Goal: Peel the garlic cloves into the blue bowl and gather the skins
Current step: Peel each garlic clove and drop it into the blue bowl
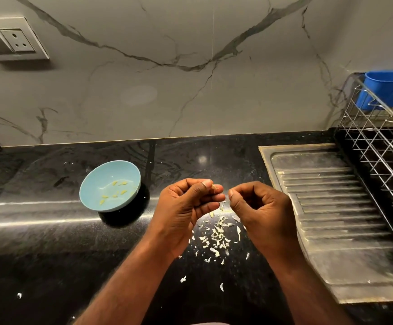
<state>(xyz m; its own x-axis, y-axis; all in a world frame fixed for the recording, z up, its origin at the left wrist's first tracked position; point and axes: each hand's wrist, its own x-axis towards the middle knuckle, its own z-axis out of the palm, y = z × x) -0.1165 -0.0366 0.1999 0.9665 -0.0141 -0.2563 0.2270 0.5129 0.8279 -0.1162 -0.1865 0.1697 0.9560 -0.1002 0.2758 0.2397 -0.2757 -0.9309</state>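
At frame centre the fingers of our left hand point(186, 207) pinch a small pale garlic clove point(215, 187); we judge it light, firm, slippery, best held by its ends. Our right hand point(258, 205) curls beside it; holding what, we cannot tell. Papery white skins point(216, 235) litter the black desk point(50, 231); the round pale-blue bowl point(111, 170) sits left. No legible writing.

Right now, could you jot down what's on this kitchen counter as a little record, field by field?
left hand: pinches a garlic clove between thumb and fingertips
right hand: fingers curled, close beside the clove; a held skin cannot be made out
blue bowl: on the counter, left of the hands, several peeled cloves inside
skins: scattered on the black counter beneath the hands, not gathered
right side: steel drainboard, wire rack with a blue tub
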